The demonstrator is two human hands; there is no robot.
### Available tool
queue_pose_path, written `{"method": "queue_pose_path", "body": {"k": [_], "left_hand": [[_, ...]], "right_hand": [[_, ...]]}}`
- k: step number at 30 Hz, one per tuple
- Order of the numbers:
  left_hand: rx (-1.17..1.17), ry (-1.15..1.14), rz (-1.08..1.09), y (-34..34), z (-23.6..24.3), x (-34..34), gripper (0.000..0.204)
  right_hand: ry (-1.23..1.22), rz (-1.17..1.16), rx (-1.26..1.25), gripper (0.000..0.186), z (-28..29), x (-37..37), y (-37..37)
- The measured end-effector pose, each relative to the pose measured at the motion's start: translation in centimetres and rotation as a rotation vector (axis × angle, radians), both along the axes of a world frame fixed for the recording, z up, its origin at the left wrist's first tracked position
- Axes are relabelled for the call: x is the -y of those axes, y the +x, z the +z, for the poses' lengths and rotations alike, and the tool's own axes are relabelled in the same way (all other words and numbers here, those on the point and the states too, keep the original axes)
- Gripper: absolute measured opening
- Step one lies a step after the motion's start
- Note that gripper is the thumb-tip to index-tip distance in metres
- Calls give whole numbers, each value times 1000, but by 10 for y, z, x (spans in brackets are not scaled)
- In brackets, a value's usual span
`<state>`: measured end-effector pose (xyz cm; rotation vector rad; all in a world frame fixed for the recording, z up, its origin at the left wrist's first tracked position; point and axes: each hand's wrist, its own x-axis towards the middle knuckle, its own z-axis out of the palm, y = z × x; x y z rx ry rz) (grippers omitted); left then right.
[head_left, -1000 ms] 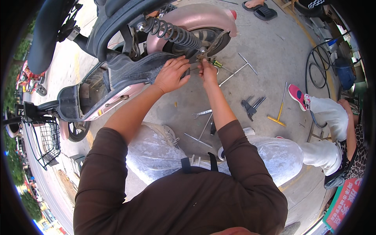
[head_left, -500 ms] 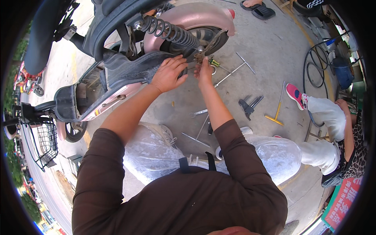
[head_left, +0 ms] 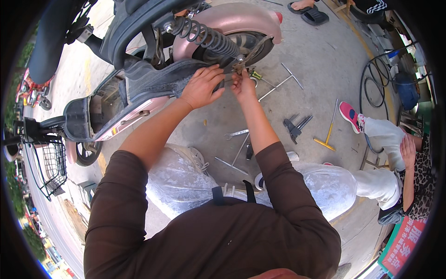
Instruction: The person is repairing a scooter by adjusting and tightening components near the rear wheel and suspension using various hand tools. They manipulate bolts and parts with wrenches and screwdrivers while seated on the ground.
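My left hand [head_left: 202, 87] lies on the dark plastic body panel [head_left: 153, 79] of a pink electric scooter, fingers apart over its rear edge. My right hand [head_left: 242, 86] is pinched at a small metal bracket [head_left: 239, 66] at the lower end of the coil shock absorber [head_left: 206, 38]; what it holds is hidden by the fingers. Just right of it lie a green-handled screwdriver [head_left: 257, 75] and a steel T-wrench [head_left: 288, 79]. The pink rear fender [head_left: 241, 18] curves over the wheel [head_left: 258, 50] above.
Hex keys [head_left: 297, 126], a yellow-handled T-wrench [head_left: 327, 142] and a spanner [head_left: 237, 133] lie on the concrete. A seated person [head_left: 409, 153] is on the right, another's sandalled foot [head_left: 302, 7] at top. Hose coils [head_left: 376, 83] lie at right; a red scooter [head_left: 37, 93] stands far left.
The seated person's hand has moved down and spread on their leg. My right hand shifts slightly at the bracket; my left hand stays on the panel.
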<state>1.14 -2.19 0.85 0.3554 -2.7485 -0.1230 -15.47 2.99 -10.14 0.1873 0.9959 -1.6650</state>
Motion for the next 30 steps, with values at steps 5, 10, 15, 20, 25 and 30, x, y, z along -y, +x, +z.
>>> {"method": "queue_pose_path", "body": {"k": [5,10,15,20,25,30], "left_hand": [[9,-1,5,1,-2,0,37],[3,3,4,-1,-1,0,38],[4,-5,-3,-2,-1,1,38],[-4,-1,12,3,-5,2,38],[-2,7,-12,0,-2,2,39],[4,3,-18,-1,-1,2,38]], "right_hand": [[130,-53,-420,24,3,1,9],[112,-255,-917,23,-30,13,8],[98,-385,-1137,27,-43,19,10],[162,-62,-364,44,8,-6,18],[-125,77,280,58,4,-7,0],[-51,33,140,46,-4,5,-9]]}}
